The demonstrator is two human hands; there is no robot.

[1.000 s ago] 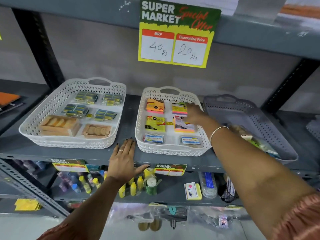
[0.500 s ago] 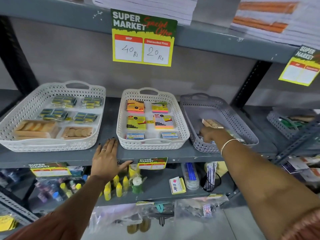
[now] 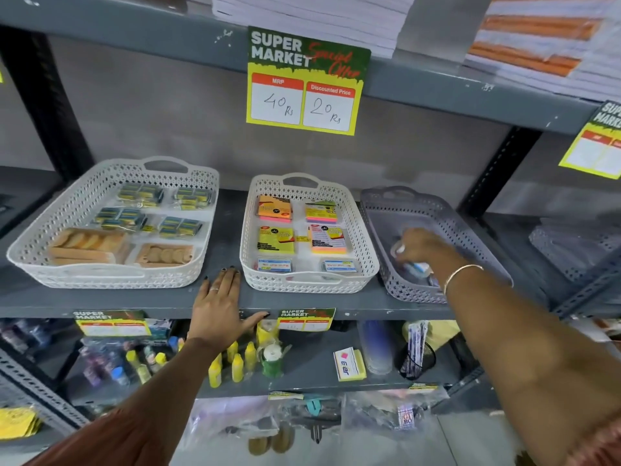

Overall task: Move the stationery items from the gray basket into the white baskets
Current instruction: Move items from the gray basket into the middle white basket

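Note:
Three baskets stand side by side on a grey shelf. The gray basket (image 3: 403,203) is at the right, and my right hand (image 3: 423,245) reaches down into it, fingers curled around a small packet (image 3: 415,266) with white and blue on it. The middle white basket (image 3: 361,237) holds several sticky-note pads and two small boxes in neat rows. The left white basket (image 3: 37,237) holds packs of small boxes and wooden pieces. My left hand (image 3: 218,304) lies flat and empty on the shelf's front edge, between the two white baskets.
A "Super Market" price card (image 3: 305,82) hangs from the shelf above, under stacks of paper (image 3: 312,18). Another gray basket (image 3: 571,250) sits further right behind a black upright. The lower shelf holds yellow bottles (image 3: 235,363), an eraser box (image 3: 349,364) and a mesh cup (image 3: 416,359).
My right hand left the middle white basket, swung right into the gray basket and now curls around a packet there. The view shifted; my left hand stayed on the shelf edge.

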